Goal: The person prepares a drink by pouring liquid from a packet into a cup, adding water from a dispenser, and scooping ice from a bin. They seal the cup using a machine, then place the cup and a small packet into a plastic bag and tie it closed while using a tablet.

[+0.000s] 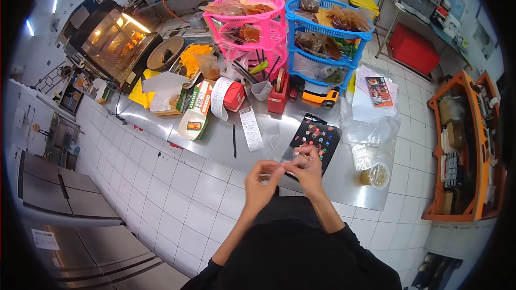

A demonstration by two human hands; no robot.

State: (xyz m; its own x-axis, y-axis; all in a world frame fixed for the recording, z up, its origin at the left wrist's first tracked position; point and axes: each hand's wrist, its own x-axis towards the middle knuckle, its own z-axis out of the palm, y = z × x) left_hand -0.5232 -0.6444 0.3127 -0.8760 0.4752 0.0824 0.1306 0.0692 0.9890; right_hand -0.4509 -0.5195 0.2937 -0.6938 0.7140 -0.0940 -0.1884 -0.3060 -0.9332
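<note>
My left hand [262, 178] and my right hand [306, 169] meet fingertip to fingertip just above the front edge of the steel table. Both are closed in a pinch on what looks like a thin clear plastic bag [275, 142], whose outline is faint against the shiny metal. Behind and partly under my right hand lies a tablet [317, 135] with its screen lit and app icons showing. Left of the hands, a long paper receipt [251, 129] rests flat, with a black pen [234, 140] beside it.
Pink [250, 37] and blue [329, 35] basket racks hold bagged sauces at the back. Nearer are a red tape dispenser [278, 96], an orange-and-black device [320, 97], a green-and-white box [195, 108] and a receipt roll [219, 98]. A lidded cup [375, 175] stands by the right edge.
</note>
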